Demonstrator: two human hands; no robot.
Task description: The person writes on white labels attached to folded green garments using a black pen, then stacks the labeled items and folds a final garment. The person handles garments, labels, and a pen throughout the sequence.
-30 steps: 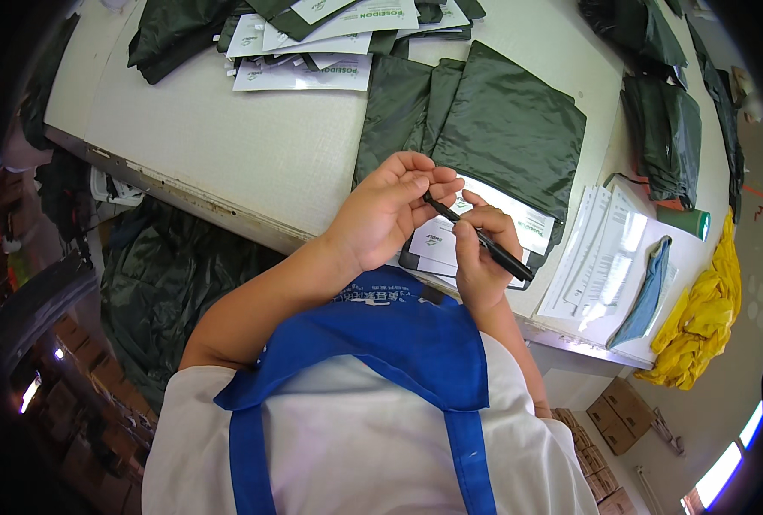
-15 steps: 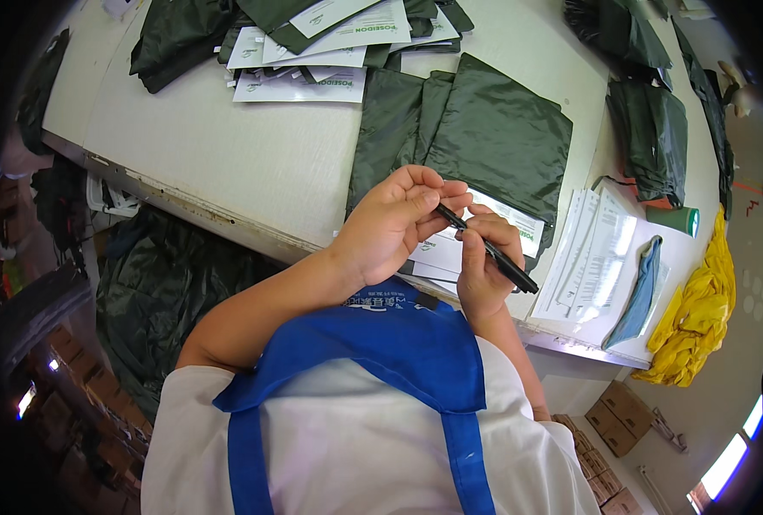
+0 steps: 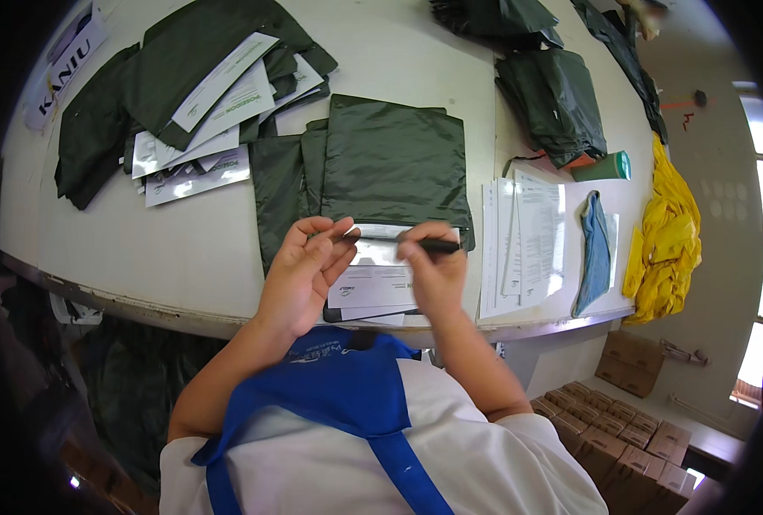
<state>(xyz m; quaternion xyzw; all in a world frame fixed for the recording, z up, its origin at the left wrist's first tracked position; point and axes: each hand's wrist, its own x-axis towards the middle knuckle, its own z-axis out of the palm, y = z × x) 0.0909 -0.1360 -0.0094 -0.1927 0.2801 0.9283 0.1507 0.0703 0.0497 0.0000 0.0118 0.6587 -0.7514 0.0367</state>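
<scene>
A black pen (image 3: 440, 245) lies nearly level between my two hands, slightly blurred. My right hand (image 3: 437, 275) grips its thick end between thumb and fingers. The thin end reaches the bent fingers of my left hand (image 3: 297, 279), whose palm faces up and inward. Below the pen, white printed cards (image 3: 368, 287) rest partly over a folded dark green garment (image 3: 394, 159) in shiny fabric. More folded green fabric (image 3: 278, 184) sits against its left side. Both hands hover above the cards.
Green bundles with white cards (image 3: 223, 112) are heaped at the far left. To the right are printed sheets (image 3: 531, 236), a blue cloth strip (image 3: 593, 249), a green cylinder (image 3: 604, 166), a green bundle (image 3: 557, 103) and yellow fabric (image 3: 669, 232). Cardboard boxes (image 3: 613, 429) stand below the table.
The view has shifted, so the table contents sit lower and farther left. The pen has turned from slanting to nearly level, and my hands are farther apart along it.
</scene>
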